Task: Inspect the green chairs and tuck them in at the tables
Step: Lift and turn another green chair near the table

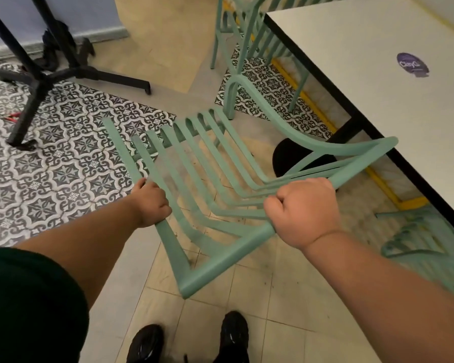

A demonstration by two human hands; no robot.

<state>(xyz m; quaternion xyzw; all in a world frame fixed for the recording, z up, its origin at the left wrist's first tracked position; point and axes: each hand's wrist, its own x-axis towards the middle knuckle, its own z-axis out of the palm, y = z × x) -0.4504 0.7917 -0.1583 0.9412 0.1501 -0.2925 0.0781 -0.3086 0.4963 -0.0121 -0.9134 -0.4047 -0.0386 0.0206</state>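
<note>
2 hands, left (150,203) and right (303,208), grip the tilted green chair (325,147), white table (378,61) edge just beside it.

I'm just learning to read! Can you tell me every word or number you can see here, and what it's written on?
"Clay": the big white word on the purple round sticker on the white table seems to start like this; its ending is too blurred to be sure.
Small print under that word: too small to read.
Green chair: no writing on it.
</note>
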